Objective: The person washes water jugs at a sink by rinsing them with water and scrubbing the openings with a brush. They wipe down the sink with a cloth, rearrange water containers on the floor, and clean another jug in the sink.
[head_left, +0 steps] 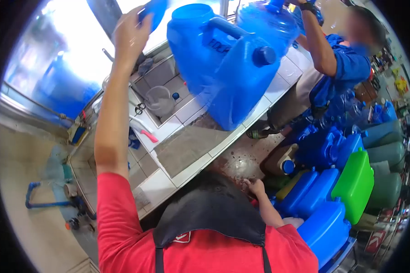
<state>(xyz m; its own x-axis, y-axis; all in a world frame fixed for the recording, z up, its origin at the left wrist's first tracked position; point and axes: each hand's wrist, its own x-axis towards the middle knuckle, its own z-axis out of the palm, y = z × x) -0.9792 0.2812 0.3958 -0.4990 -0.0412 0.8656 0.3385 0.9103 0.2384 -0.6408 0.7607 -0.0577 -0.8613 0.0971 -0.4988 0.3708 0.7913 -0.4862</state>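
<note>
My left hand (131,34) is raised at the upper left, its fingers closed on a smooth blue piece (155,13) that looks like a lid and is cut off by the frame's top. Right of it, a large blue water jug (223,68) with a handle, a wide open mouth and a capped spout stands on the tiled counter (166,182). Dark lettering marks its side. Low beside my apron, my right hand (255,187) has curled fingers; whatever they may hold is hidden.
A co-worker in blue (346,59) stands at the right by a clear blue round bottle (264,22). A sunken basin holds a whitish tub (160,100). Scissors (140,108) and a pink-handled tool (148,135) lie nearby. Several blue jugs and a green jug (353,186) crowd the right.
</note>
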